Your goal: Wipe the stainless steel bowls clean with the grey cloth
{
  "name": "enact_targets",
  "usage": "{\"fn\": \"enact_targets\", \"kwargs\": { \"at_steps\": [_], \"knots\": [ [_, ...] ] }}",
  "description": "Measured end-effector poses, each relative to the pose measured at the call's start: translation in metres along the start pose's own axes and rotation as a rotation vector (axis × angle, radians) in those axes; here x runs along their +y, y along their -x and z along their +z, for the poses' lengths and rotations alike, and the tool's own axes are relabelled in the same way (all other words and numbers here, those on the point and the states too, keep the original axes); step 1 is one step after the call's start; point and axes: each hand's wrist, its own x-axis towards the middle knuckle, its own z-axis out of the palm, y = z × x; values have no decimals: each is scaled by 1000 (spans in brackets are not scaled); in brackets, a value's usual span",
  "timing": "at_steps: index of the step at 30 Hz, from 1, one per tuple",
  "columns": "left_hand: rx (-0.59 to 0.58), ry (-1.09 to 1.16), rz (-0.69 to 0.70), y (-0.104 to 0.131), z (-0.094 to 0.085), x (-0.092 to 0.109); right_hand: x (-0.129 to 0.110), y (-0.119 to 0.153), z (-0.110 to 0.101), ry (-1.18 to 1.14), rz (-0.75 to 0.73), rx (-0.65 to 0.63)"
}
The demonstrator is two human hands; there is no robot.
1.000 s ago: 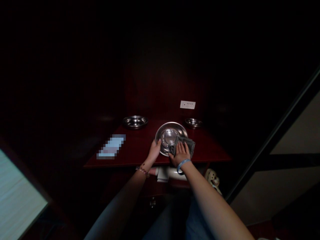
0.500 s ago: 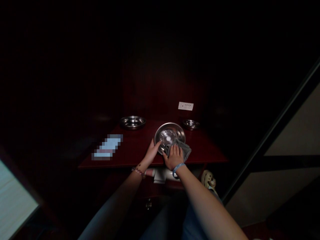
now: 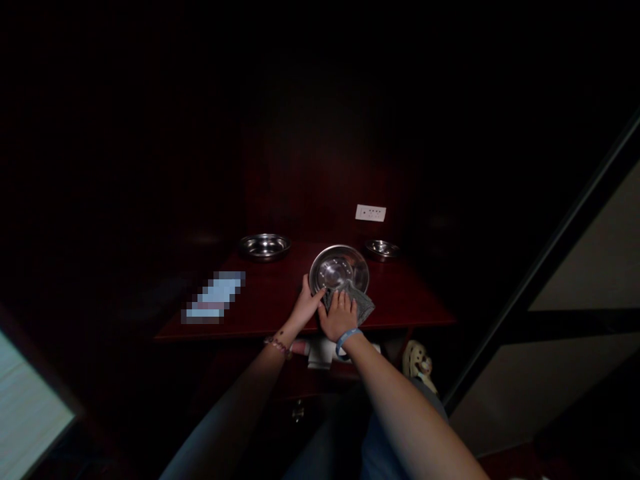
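A shiny metal bowl [image 3: 333, 270] is tilted towards me above the front part of the dark red desk. My left hand [image 3: 306, 307] grips its lower left rim, thumb on the inner side. A grey cloth [image 3: 361, 307] lies over the lower right of the bowl. With its fingers laid along the cloth, my right hand [image 3: 341, 320] holds it pressed against the bowl's near side. The cloth's right corner sticks out past the rim.
Another metal dish [image 3: 265, 247] stands at the back left of the desk [image 3: 275, 307], and a smaller one [image 3: 382, 249] at the back right. A pixelated pale rectangle [image 3: 215, 298] lies at the left. A white socket panel [image 3: 371, 213] is on the back wall. A cream clog [image 3: 417, 360] shows below.
My right hand and the cloth have slid slightly left and down across the bowl. My left hand still grips the rim, its thumb slightly lower.
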Motion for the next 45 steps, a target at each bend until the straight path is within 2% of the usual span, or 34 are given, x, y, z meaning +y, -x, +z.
{"fn": "enact_targets", "kwargs": {
  "at_steps": [6,13,20,29,38,45],
  "knots": [
    [21,51,-26,-2,-1,0,1,4,-3,-17,-134,-55],
    [41,79,-55,-6,-4,-12,9,2,-11,-15,-257,-74],
    [52,113,-52,-8,-5,-19,2,5,-13,-12,-170,9],
    [58,112,-54,-7,-3,-14,0,1,-8,4,-58,63],
    [64,108,-55,-7,-2,-15,9,-8,-9,23,-29,104],
    [47,141,-72,-7,-4,-16,14,-17,-6,41,-40,241]
  ]
}}
